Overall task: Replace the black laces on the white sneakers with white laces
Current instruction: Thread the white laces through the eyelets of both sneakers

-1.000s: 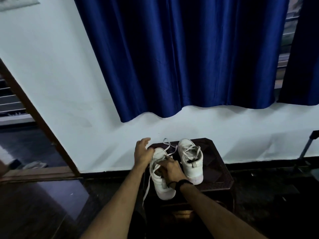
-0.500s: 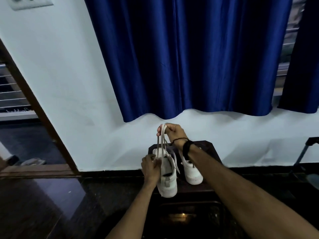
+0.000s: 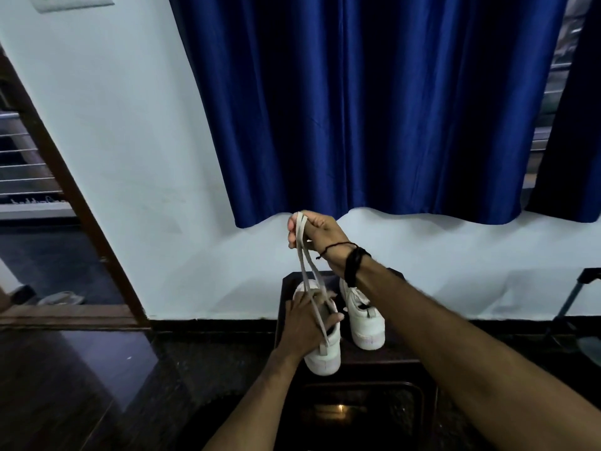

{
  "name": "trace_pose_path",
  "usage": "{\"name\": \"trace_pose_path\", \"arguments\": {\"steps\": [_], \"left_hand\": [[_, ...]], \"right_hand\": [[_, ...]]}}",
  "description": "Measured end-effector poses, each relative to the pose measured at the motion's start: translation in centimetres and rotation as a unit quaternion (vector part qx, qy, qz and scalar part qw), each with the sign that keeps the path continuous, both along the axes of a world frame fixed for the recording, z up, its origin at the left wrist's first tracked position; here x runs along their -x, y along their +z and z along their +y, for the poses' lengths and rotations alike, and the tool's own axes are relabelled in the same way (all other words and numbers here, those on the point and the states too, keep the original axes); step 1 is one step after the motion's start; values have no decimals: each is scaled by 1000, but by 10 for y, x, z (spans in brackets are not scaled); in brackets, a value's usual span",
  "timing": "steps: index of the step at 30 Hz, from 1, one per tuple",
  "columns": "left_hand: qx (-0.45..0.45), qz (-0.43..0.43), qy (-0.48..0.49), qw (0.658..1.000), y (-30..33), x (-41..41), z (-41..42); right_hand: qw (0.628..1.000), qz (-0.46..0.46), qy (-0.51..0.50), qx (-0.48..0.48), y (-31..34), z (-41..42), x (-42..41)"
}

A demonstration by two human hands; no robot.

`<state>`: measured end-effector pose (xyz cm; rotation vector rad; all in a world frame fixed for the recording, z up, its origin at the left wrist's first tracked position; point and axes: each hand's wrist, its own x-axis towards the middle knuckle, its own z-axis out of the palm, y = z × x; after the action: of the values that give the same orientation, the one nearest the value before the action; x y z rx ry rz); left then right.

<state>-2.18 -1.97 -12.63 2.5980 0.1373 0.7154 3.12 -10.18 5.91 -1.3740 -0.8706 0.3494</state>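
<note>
Since 0.5 s ago, not much has shifted: right hand [image 3: 317,231] is still raised w/ both lace ends, left hand [image 3: 307,323] still on the near-left shoe, though its fingers now spread further across the shoe's opening.

Head view: two white sneakers sit on a dark brown stool, used as the tabletop [image 3: 403,353], against the white wall under a blue curtain [image 3: 374,109]. Left sneaker [image 3: 325,353] is nearer the camera, heel toward the viewer; right sneaker [image 3: 366,323] just beside it, a bit farther, w/ pale laces in its eyelets. White lace [image 3: 304,255] runs as two taut strands from the left sneaker's top up to the right hand. Right grip: fingers curled, clamped on both lace ends. Left grip: fingers and thumb wrapped over the sneaker's collar, pressing it down. No black lace visible anywhere; looks like lacing is mostly done, evening/tightening step on this shoe, prob.

Handling: lace is flat, soft, light, limp unless pulled, so it goes slack and can twist the moment tension drops. Best held near the tips, both ends together, pulling straight up. Sneaker is light and would lift w/ the lace unless pinned at collar or heel, as the left hand does. Stool top looks smooth; shoe could slide.
</note>
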Motion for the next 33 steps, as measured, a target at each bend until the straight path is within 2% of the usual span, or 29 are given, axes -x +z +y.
{"name": "trace_pose_path", "arguments": {"steps": [3, 5, 8, 10, 12, 14, 16, 19, 20, 21, 23, 26, 28, 33], "left_hand": [[-22, 50, -10, 998, 2, 1, 0], [-24, 60, 18, 998, 2, 0, -3], [1, -14, 117, 993, 1, 1, -21], [32, -42, 161, 985, 2, 2, -31], [31, -51, 180, 982, 2, 2, -39], [18, -45, 199, 979, 1, 6, -43], [25, -31, 215, 976, -2, 10, -47], [56, 22, 229, 971, -2, 13, -53], [47, 36, 229, 972, -2, 12, -54], [40, 50, 229, 971, -3, 12, -55], [33, 68, 228, 971, -3, 12, -56], [34, 57, 237, 969, -1, 11, -57], [46, 60, 243, 967, 3, 9, -61], [72, 70, 242, 965, 8, 10, -64]], "right_hand": [[1000, -7, -1, 5, 1, -2, -3], [1000, -16, -7, -1, 1, -4, -2], [999, -31, -17, -14, 12, -5, 6], [994, -86, -59, 13, 19, -8, 9], [972, -184, -131, 57, 19, -15, 8], [934, -277, -187, 125, 12, -23, 3], [874, -343, -206, 277, 6, -32, 0], [733, -394, -141, 535, 1, -48, 4], [695, -404, -115, 584, 2, -53, 6], [674, -403, -90, 612, 2, -56, 6], [683, -381, -49, 621, 4, -56, 4], [747, -381, -63, 542, 15, -49, 9], [776, -394, -83, 486, 25, -45, 17], [804, -383, -100, 444, 17, -43, 17]]}}
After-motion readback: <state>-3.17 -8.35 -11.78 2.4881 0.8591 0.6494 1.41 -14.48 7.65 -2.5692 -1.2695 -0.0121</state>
